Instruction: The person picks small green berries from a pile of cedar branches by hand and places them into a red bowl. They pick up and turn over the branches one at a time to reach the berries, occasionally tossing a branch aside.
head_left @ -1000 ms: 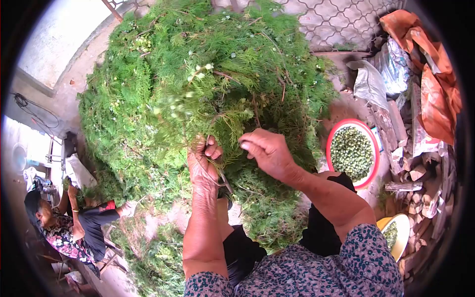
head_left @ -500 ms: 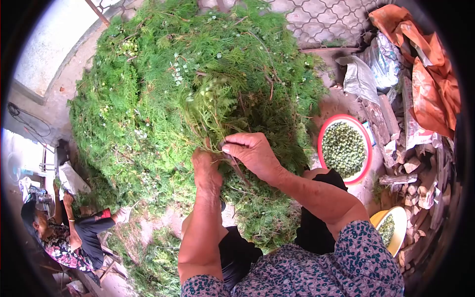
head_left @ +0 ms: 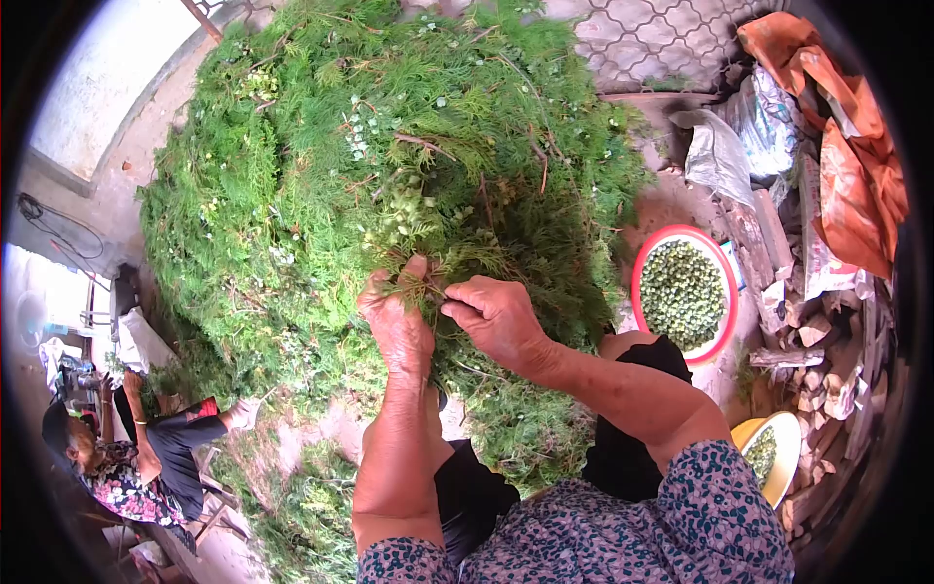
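Observation:
A green leafy sprig (head_left: 407,216) with pale green cones stands up from my left hand (head_left: 397,316), whose fingers are closed round its stems. Close by on the right, my right hand (head_left: 496,321) is pinched at the sprig's side; whatever lies between thumb and finger is too small to make out. Behind and around both hands spreads a large heap of green branches (head_left: 292,185) with clusters of pale cones. To the right, a red-rimmed basin (head_left: 637,292) holds many round green cones.
A yellow basin (head_left: 790,457) with green pieces stands at lower right, beside stacked firewood (head_left: 812,389). Sacks (head_left: 715,156) and orange sheeting (head_left: 846,185) lie at upper right. Another person (head_left: 126,467) sits at lower left. Wire mesh (head_left: 652,44) runs along the back.
My left hand has moved slightly up and left and tilted over. My right hand has shifted slightly down, more tightly curled. The sprig's blurred top now shows more clearly.

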Tool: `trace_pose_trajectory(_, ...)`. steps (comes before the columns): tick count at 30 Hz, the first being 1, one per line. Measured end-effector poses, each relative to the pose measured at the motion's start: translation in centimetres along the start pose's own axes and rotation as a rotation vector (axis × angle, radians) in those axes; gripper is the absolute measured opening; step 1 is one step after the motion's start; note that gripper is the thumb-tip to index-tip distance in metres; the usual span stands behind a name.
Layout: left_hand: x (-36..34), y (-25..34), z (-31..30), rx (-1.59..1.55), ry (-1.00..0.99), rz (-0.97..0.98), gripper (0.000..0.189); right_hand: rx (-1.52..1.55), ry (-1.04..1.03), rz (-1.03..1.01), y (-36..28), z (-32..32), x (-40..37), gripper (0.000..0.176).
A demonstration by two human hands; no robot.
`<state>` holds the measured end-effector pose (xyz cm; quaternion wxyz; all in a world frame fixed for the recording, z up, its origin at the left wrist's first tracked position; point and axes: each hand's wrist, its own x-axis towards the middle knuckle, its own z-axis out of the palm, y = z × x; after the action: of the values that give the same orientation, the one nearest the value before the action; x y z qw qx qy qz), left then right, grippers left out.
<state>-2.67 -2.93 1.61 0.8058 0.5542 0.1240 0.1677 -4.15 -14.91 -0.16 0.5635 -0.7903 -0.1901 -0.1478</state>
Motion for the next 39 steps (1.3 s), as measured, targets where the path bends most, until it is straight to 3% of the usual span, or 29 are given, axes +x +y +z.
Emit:
trace_pose_trajectory(3,0.1,0.0,0.1,-0.145,0.014,-0.096,0.005,0.064,-0.049,0.012,0.5,-0.5,0.3,0.015)
trace_pose_trajectory(5,0.4,0.2,-0.3,-0.141,-0.022,-0.052,0.003,0.042,-0.193,0.214,1.0,-1.7,1.1,0.017)
trace_pose_trajectory(7,0.0,0.4,-0.2,-0.021,-0.036,-0.069,0.01,0.218,0.051,0.232,1.7,-2.1,1.9,0.011)
trace_pose_trajectory(10,-0.4,-0.2,-0.1,0.095,-0.097,0.001,0.018,0.326,0.176,0.281,1.6,-3.9,3.6,0.012)
trace_pose_trajectory(12,-0.9,-0.5,0.2,0.131,-0.128,0.015,0.016,0.249,0.263,0.054,1.8,-4.8,4.4,0.012)
trace_pose_trajectory(13,-1.1,-0.5,0.5,0.169,-0.151,0.032,0.013,0.244,0.267,0.055,1.7,-5.2,4.7,0.012)
trace_pose_trajectory(15,-1.4,-0.2,0.9,0.227,-0.152,-0.011,0.011,0.034,0.208,-0.243,1.0,-5.9,5.2,0.015)
trace_pose_trajectory(16,-1.5,-0.2,1.1,0.263,-0.158,-0.001,0.009,0.058,0.193,-0.265,0.7,-5.8,5.4,0.018)
trace_pose_trajectory(19,-2.2,0.8,1.4,0.324,-0.201,-0.117,0.018,0.151,0.088,-0.158,0.0,-5.4,4.8,0.025)
trace_pose_trajectory(23,-1.8,-0.1,1.1,0.356,-0.254,0.016,0.014,0.32,0.001,-0.012,-0.2,-5.6,4.7,0.032)
trace_pose_trajectory(25,-1.8,-0.1,1.1,0.348,-0.273,0.077,0.015,0.262,-0.017,-0.082,-0.8,-5.9,4.9,0.031)
trace_pose_trajectory(28,-1.9,0.0,1.0,0.353,-0.26,-0.008,0.017,0.108,-0.035,-0.191,-0.3,-5.6,4.7,0.03)
trace_pose_trajectory(33,-1.9,-0.5,1.2,0.409,-0.357,0.197,0.017,-0.064,-0.083,-0.279,0.9,-4.9,4.4,0.025)
trace_pose_trajectory(36,-1.8,-0.4,0.8,0.521,-0.34,0.113,0.022,-0.039,-0.079,-0.189,0.8,-5.0,4.3,0.02)
trace_pose_trajectory(39,-1.7,-0.5,0.8,0.501,-0.362,0.15,0.02,-0.093,-0.135,-0.203,1.1,-5.4,4.4,0.018)
